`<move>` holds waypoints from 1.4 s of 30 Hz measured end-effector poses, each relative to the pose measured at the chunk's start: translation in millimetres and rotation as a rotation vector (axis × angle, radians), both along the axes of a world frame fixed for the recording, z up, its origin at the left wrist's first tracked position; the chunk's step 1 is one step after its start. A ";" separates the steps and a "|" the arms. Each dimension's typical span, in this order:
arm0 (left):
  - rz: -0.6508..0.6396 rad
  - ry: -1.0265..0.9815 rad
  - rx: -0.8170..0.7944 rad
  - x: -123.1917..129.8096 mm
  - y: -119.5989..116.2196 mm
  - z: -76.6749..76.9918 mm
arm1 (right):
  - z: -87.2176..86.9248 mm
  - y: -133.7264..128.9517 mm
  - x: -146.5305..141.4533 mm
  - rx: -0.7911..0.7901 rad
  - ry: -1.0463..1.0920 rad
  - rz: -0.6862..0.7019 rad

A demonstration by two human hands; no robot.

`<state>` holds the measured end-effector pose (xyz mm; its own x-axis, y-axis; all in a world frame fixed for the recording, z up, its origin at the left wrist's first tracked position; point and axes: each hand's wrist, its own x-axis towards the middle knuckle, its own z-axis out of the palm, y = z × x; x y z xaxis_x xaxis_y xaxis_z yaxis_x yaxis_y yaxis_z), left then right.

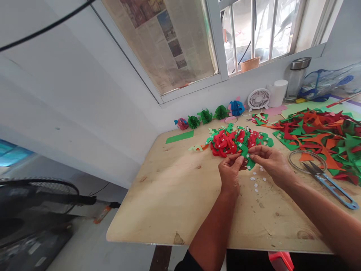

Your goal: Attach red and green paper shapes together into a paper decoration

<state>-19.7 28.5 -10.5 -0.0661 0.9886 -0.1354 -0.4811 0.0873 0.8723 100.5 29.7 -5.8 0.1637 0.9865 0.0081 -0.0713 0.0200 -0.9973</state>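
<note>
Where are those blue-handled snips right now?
In the head view, the snips lie at far right on the table, right of the right hand, overlapping the round ring beside the heap of coloured scraps.

Near the back of the table (158,203) I have a small white fan (258,99) standing upright, with a white mug (278,94) just beside it. To the right I see a metal-lidded flask (293,83), then a clear bag (329,81) with blue parts. Up on the wall (121,94) I get a window (222,41) with upright bars (252,30) and a tan pot (250,64) at their foot; newspaper (194,34) covers the left pane. A black cable (50,25) crosses my upper left corner. Low on the left, apart from the table, I make out a big dark fan (42,192), blurred. Below the table's front edge shows a red object (281,260) I can't identify.
</note>
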 end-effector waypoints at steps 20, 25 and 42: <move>0.039 0.022 -0.004 0.8 0.3 -1.2 | 0.2 -1.1 -0.8 0.006 0.020 0.014; 0.043 0.035 -0.016 0.7 0.2 -1.9 | 2.4 -1.9 -0.7 0.002 0.004 0.039; 0.037 0.042 -0.027 0.4 1.3 -2.3 | 5.0 -3.0 -0.9 -0.021 -0.007 0.016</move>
